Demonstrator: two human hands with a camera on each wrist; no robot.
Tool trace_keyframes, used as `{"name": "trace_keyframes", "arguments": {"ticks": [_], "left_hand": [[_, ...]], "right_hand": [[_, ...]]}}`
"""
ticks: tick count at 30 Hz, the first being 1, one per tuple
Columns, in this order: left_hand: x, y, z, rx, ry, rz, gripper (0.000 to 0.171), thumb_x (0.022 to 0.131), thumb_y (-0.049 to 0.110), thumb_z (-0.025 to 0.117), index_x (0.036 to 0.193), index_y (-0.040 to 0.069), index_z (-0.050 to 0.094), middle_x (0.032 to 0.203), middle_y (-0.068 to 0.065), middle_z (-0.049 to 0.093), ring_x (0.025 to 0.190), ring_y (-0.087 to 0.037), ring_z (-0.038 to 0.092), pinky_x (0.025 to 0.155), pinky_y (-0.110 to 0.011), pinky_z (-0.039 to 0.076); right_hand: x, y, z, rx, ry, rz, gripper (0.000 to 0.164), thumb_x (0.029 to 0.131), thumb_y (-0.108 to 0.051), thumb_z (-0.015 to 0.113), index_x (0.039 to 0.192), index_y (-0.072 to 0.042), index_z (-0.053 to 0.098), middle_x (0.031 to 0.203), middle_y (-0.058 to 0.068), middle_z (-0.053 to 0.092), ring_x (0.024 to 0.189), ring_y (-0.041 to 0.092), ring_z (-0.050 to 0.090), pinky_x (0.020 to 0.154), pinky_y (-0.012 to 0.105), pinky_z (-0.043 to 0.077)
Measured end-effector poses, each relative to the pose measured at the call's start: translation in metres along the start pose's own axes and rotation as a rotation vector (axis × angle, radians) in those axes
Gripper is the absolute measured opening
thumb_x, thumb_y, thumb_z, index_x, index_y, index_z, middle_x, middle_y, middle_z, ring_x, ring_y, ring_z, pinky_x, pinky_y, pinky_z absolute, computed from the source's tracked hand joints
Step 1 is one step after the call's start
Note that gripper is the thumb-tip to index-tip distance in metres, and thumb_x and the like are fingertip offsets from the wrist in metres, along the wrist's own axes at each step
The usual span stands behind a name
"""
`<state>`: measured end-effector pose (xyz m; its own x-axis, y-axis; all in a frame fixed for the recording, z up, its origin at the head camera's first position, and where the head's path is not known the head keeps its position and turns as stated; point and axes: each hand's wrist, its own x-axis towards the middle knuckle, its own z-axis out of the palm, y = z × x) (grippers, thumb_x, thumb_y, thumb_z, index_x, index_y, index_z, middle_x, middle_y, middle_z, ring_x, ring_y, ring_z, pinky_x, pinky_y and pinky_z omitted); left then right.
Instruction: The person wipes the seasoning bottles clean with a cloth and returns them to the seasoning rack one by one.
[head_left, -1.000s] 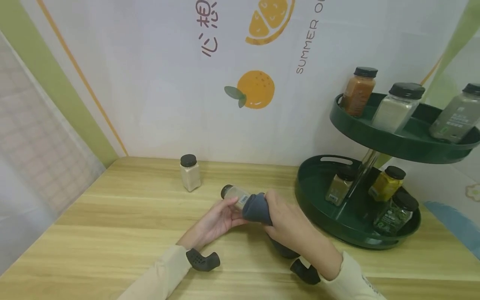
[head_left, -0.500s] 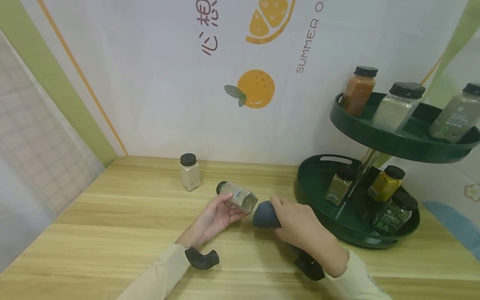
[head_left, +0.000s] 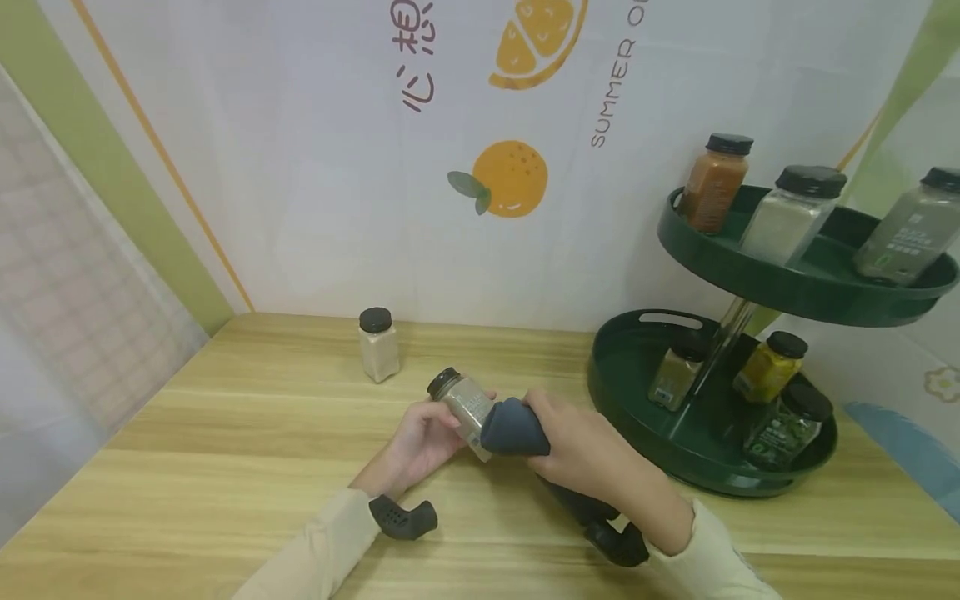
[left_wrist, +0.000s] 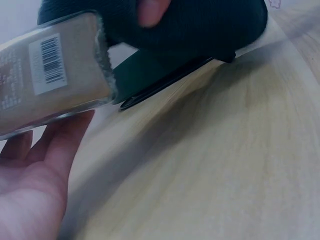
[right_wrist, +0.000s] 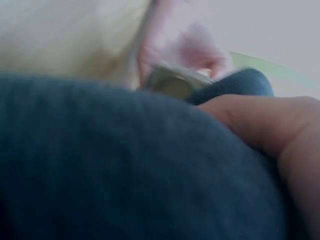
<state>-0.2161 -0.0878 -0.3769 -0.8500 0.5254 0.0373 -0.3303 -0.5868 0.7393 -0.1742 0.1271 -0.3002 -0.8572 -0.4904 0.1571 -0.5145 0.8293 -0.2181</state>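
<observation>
My left hand (head_left: 422,443) grips a clear square spice jar (head_left: 459,402) with a black lid, tilted with its lid up to the left. Pale powder fills the jar, and a barcode label (left_wrist: 50,62) shows in the left wrist view. A dark blue cloth (head_left: 514,428) is bunched in my right hand (head_left: 588,446), its loose end hanging below. From the head view, the cloth overlaps the jar's lower right side; whether it touches the glass is hard to tell. In the right wrist view the cloth (right_wrist: 125,160) hides most of the jar.
Another black-lidded jar (head_left: 379,348) of pale powder stands at the back of the wooden table (head_left: 225,450). A green two-tier rack (head_left: 637,417) at the right holds several spice jars, such as an orange one (head_left: 715,187) and a yellow one (head_left: 771,367). Behind hangs a printed curtain (head_left: 322,208).
The cloth came away from the jar's base to the right, then moved back left over the jar's side. Meanwhile my left hand has turned the jar, its base now pointing lower.
</observation>
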Motion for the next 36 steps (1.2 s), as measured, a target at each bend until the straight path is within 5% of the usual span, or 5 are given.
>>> {"name": "trace_keyframes", "arguments": {"ticks": [8,15,23,29,36], "left_hand": [[0.000,0.002,-0.001,-0.163,0.031,0.067,0.087,0.069,-0.003,0.039,0.147,0.015,0.004,0.132,-0.010,0.037,0.114,-0.018,0.044,0.094,-0.026,0.044],[0.001,0.003,-0.004,-0.275,-0.026,0.096,0.082,0.070,-0.004,0.039,0.143,0.017,0.007,0.137,-0.013,0.031,0.121,-0.022,0.046,0.097,-0.029,0.044],[0.001,0.003,-0.004,-0.286,-0.006,0.100,0.081,0.072,0.005,0.043,0.143,0.018,0.005,0.135,-0.012,0.031,0.118,-0.022,0.045,0.094,-0.028,0.045],[0.006,0.002,-0.005,-0.284,0.038,0.114,0.050,0.094,0.022,0.034,0.138,0.021,0.011,0.132,-0.006,0.028,0.118,-0.018,0.041,0.097,-0.027,0.043],[0.008,0.000,-0.004,-0.133,0.169,0.152,0.061,0.098,0.021,0.038,0.147,0.017,0.002,0.131,-0.002,0.028,0.121,-0.017,0.037,0.100,-0.025,0.042]], "right_hand": [[0.004,-0.004,0.011,0.026,0.033,0.026,0.051,0.076,-0.021,0.075,0.113,-0.005,0.045,0.090,0.006,0.060,0.067,0.014,0.055,0.057,0.030,0.046],[0.005,-0.004,0.017,0.005,-0.021,0.031,0.056,0.074,-0.023,0.078,0.114,-0.004,0.044,0.097,0.010,0.062,0.077,0.019,0.060,0.065,0.035,0.049],[0.003,0.005,0.017,-0.117,-0.053,0.059,0.051,0.071,-0.025,0.079,0.110,-0.006,0.051,0.099,0.011,0.062,0.081,0.027,0.063,0.066,0.041,0.052],[0.006,0.017,0.021,-0.085,0.056,0.186,0.063,0.078,-0.035,0.074,0.126,-0.001,0.049,0.116,0.016,0.057,0.098,0.031,0.061,0.076,0.045,0.053],[0.007,0.023,0.024,0.017,-0.158,0.220,0.076,0.088,-0.042,0.060,0.144,-0.001,0.028,0.136,0.023,0.043,0.122,0.036,0.048,0.093,0.050,0.046]]}}
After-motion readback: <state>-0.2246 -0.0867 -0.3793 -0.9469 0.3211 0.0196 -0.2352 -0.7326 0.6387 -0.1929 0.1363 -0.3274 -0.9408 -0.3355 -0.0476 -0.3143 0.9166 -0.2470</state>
